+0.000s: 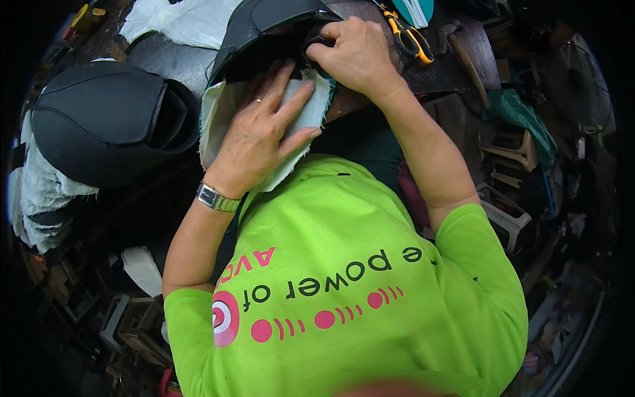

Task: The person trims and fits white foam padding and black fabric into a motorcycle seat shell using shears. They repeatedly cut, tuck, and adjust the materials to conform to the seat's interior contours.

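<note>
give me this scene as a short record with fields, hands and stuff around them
left hand: flat on pale cloth, ring on finger, watch on wrist
right hand: gripping edge of black cover
cloth: under black cover, frayed edges
second cover: to the left, on stacked pale cloth
tools: scissors with orange handles and hammer beyond right hand
bench: dark, cluttered

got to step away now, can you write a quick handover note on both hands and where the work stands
Left hand: flat, palm down, pressing the pale cloth lining at the black cover's edge.
Right hand: fingers curled in a grip on the cover's rim on the workbench.
A second black cover sits on folded white cloth at the left. Scissors and a hammer lie beyond the right hand.
Done: lining laid under the cover. Left: cannot tell how far the edge is fixed.
</note>
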A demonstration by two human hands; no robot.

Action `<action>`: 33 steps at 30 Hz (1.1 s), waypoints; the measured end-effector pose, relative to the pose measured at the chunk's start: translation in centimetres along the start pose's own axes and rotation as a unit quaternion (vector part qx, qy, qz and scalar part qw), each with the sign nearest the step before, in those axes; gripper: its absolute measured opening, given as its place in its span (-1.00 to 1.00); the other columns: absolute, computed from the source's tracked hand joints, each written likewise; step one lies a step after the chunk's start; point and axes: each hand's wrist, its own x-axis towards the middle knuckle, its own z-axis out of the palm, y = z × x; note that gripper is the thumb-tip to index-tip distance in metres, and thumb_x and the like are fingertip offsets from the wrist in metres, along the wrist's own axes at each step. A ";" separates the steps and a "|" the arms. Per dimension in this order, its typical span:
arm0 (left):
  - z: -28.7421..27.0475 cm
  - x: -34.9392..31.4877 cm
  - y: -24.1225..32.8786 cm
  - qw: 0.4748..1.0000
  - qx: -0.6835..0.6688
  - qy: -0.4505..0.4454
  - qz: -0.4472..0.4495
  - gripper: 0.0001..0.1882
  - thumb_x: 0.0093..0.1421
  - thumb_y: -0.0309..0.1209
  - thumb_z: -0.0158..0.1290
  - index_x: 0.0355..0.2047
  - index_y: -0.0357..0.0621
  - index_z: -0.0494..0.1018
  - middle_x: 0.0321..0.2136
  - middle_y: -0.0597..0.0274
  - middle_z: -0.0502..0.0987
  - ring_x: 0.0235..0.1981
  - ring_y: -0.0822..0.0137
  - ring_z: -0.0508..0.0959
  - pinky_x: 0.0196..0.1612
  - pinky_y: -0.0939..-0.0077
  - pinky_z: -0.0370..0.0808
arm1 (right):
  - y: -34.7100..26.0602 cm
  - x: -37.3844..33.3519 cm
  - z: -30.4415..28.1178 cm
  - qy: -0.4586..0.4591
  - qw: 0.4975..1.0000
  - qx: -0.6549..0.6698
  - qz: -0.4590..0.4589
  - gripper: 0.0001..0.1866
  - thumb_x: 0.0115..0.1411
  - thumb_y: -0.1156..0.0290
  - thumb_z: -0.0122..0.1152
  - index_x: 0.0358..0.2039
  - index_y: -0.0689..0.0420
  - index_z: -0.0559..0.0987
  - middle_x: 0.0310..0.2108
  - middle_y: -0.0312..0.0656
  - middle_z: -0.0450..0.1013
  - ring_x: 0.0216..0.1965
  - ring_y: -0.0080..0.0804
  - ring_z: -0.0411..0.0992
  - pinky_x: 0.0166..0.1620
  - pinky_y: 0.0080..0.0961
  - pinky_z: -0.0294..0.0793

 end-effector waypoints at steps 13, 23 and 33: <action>-0.8 0.3 0.3 1.000 0.026 -0.002 0.011 -0.34 0.21 -0.11 0.28 0.27 -0.04 0.41 0.31 -0.20 0.28 0.35 -0.15 0.30 0.38 0.05 0.25 | -0.5 -0.6 0.6 0.086 0.993 -0.032 -0.074 -0.78 0.16 0.21 0.40 -0.27 0.05 0.75 -0.38 -0.22 0.60 -0.26 -0.28 0.53 -0.04 -0.33 0.44; -0.7 2.4 0.0 0.997 -0.015 0.070 -0.015 -0.39 0.25 -0.27 0.23 0.28 -0.13 0.35 0.10 -0.02 0.50 0.12 -0.03 0.47 0.18 0.12 0.43 | -1.1 -6.8 -2.0 0.068 0.991 0.111 -0.032 -0.81 0.13 0.40 0.49 -0.33 0.25 0.69 -0.43 -0.24 0.49 -0.48 -0.52 0.46 -0.38 -0.55 0.43; -0.2 3.1 0.1 0.996 0.018 0.087 -0.028 -0.27 0.15 -0.45 0.26 0.34 -0.04 0.31 0.07 0.10 0.51 0.02 0.03 0.49 0.13 0.21 0.48 | -1.2 -5.2 -0.2 0.090 0.993 0.056 0.057 -0.76 0.06 0.21 0.53 -0.44 0.12 0.71 -0.50 -0.31 0.50 -0.43 -0.45 0.41 -0.19 -0.36 0.30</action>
